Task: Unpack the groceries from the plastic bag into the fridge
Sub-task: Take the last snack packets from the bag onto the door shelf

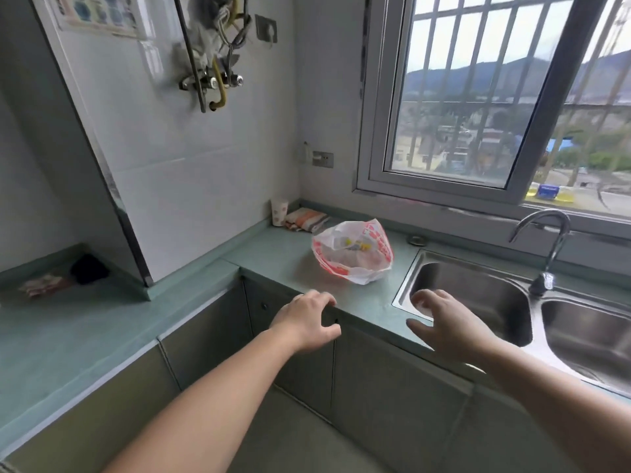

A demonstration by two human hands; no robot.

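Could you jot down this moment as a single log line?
stage: reaching | left hand: open, empty | right hand: open, empty | plastic bag: untouched on counter beside sink | fridge: unseen

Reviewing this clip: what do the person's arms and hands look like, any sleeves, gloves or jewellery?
Both forearms are bare as far as the frame shows: no sleeves visible. The left hand and right hand wear no gloves, and no rings, watch or bracelets show.
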